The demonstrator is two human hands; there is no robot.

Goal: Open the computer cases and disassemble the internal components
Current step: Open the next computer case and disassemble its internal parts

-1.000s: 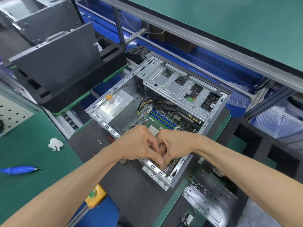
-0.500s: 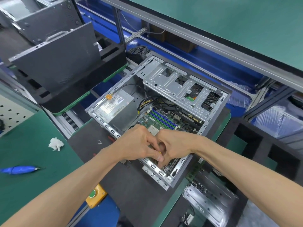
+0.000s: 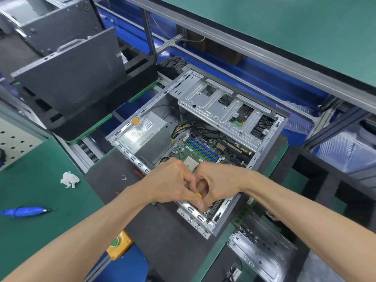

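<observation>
An open computer case [image 3: 130, 153] lies on its side on a dark mat, showing the green motherboard [image 3: 203, 149], the grey power supply [image 3: 146, 135] and the silver drive cage [image 3: 223, 110]. My left hand [image 3: 173, 184] and my right hand [image 3: 221, 183] meet knuckle to knuckle over the near end of the motherboard, just inside the case's near rim. Both have curled fingers closed round a small yellow-tipped object [image 3: 199, 195] between them. Most of that object and the board beneath are hidden by the hands.
A removed dark side panel [image 3: 71, 78] leans in a black foam rack at the back left. A blue pen-like tool [image 3: 24, 211] and a crumpled white tissue [image 3: 70, 179] lie on the green mat to the left. A yellow button box [image 3: 119, 245] sits near the front edge, a metal tray [image 3: 262, 255] at lower right.
</observation>
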